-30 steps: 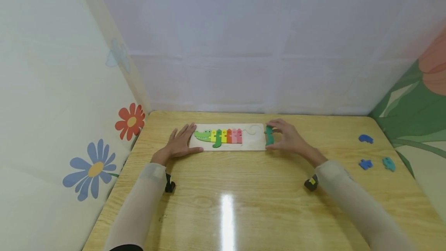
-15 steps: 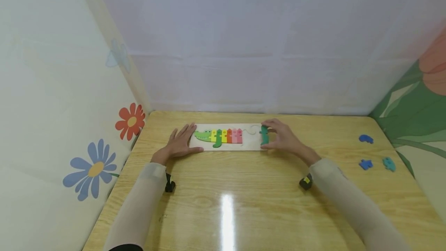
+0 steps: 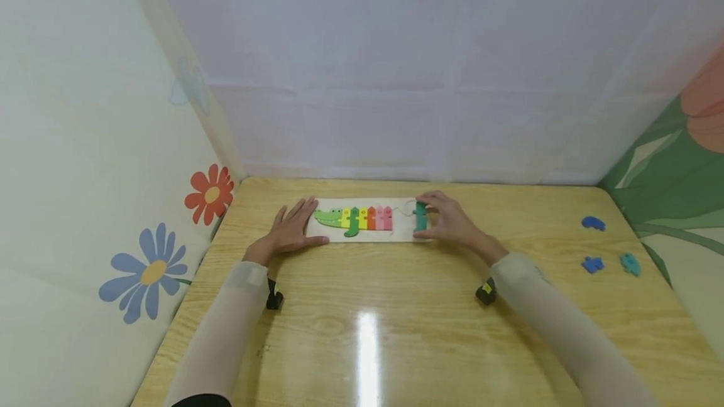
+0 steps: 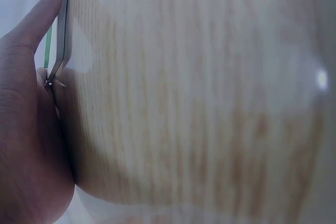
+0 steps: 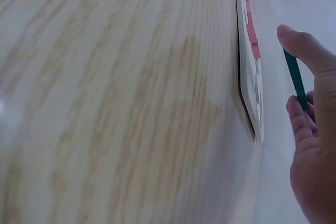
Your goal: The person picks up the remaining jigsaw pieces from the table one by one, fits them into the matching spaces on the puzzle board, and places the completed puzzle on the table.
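Note:
A white puzzle board [image 3: 339, 239] lies flat near the table's back edge. Set in it is a crocodile's green head [image 3: 328, 218], followed rightward by yellow, green, orange and pink pieces [image 3: 384, 219]. My left hand [image 3: 287, 231] rests at the board's left end, fingers spread along the corner and thumb on the near edge. Between thumb and fingers my right hand [image 3: 452, 221] pinches a dark green puzzle piece [image 3: 420, 216] over the board's right part. In the right wrist view the green piece [image 5: 295, 80] is held above the board [image 5: 247, 77], apart from it.
On the table's right side lie a blue curved piece [image 3: 593, 223], a blue piece with tabs [image 3: 592, 264] and a teal piece [image 3: 630, 264]. A pale cloth wall [image 3: 396, 130] rises behind the table, with flower-printed walls at both sides.
My right hand has moved left with the green puzzle piece, from beyond the board's right end to over the board. The left hand stays in place.

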A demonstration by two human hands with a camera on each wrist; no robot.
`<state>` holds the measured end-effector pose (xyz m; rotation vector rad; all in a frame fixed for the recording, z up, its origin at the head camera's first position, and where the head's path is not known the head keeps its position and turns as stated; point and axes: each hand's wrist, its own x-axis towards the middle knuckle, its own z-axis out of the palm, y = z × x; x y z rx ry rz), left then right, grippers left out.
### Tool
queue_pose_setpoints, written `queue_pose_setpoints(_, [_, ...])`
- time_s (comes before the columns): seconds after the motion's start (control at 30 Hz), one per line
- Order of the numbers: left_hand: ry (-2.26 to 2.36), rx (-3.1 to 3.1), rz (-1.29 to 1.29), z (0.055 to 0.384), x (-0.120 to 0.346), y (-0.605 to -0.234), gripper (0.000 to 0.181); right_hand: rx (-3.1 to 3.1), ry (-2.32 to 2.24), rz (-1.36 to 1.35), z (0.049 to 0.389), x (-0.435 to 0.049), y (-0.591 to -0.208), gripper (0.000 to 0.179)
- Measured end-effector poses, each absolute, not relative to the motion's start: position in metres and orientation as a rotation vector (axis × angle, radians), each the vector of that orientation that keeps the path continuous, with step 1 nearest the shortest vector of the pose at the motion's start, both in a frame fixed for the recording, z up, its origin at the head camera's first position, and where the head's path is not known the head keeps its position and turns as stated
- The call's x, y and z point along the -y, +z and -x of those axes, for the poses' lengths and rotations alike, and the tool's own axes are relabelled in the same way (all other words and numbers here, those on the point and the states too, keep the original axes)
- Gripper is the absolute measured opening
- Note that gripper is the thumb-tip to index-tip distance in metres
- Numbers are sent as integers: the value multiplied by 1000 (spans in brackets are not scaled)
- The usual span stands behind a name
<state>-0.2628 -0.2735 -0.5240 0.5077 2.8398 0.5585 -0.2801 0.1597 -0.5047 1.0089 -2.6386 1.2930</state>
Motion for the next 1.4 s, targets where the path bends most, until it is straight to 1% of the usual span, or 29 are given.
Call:
queue_pose_setpoints(0.23, [549, -2831, -502, 263, 273, -524, 117, 2675, 1272, -990, 282, -153, -507, 89])
queue_pose_setpoints(0.47, [601, -2834, -531, 262, 273, -528, 121, 2715, 1142, -1000, 284, -147, -509, 90])
queue_pose_setpoints(0.67, [597, -2830, -518, 264, 275, -528, 122, 2739, 1145, -1012, 286, -141, -510, 90])
queue_pose_setpoints(1.0, [595, -2830, -511, 264, 275, -527, 122, 2726, 1040, -1055, 288, -134, -512, 86])
queue_pose_setpoints(1.4, [603, -2843, -508, 265, 277, -532, 120, 2743, 1050, -1072, 287, -125, -513, 90])
